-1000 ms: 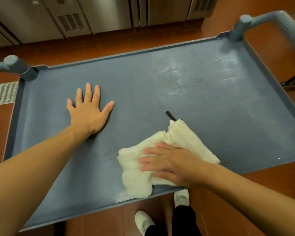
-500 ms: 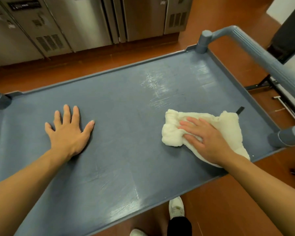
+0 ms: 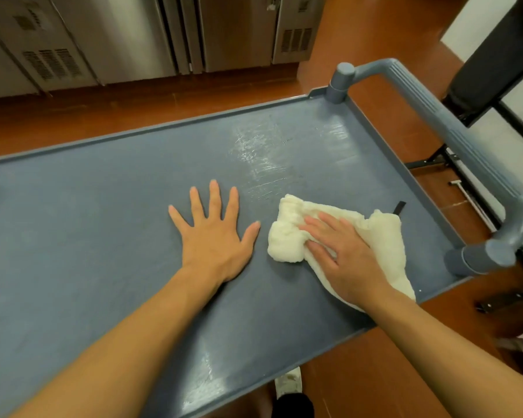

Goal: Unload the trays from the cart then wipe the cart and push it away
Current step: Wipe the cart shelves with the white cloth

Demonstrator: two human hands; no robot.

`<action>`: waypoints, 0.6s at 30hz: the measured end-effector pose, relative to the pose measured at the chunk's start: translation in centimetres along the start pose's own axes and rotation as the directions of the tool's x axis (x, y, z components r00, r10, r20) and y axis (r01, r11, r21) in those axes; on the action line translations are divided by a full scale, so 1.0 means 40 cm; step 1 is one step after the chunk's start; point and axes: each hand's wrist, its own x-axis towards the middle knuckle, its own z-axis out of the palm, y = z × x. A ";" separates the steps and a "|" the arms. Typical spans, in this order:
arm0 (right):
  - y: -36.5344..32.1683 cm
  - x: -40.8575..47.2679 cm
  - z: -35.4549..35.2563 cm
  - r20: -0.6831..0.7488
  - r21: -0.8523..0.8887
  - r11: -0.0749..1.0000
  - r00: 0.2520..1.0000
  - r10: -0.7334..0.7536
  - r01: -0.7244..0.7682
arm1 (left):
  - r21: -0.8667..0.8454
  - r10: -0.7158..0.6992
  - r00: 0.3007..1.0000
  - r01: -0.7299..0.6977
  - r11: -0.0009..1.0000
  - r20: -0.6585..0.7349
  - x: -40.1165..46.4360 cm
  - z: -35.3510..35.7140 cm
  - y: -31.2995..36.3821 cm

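Fingers of the right hand lie straight and together, pressing a white cloth flat onto the grey cart top near its right end. Just beside it, the left hand rests palm down on the bare surface, fingers spread apart. Wet streaks shine on the top beyond the cloth. The cart handle arches along the right end. Farther off, steel cabinets line the red-brown floor.
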 end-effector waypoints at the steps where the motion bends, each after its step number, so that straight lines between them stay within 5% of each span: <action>1: 0.009 0.009 -0.007 -0.042 -0.002 0.998 0.997 0.064 -0.064 | -0.003 0.008 1.000 -0.008 1.000 0.003 0.000 -0.001 0.002; 6: 0.087 0.158 -0.064 -0.070 -0.098 0.983 0.986 0.149 -0.155 | -0.026 0.024 1.000 -0.023 0.999 0.009 -0.005 -0.016 0.018; 18: 0.141 0.707 -0.068 0.204 -0.281 0.924 0.956 -0.208 0.261 | 0.014 0.001 1.000 -0.001 1.000 0.018 0.014 -0.001 0.041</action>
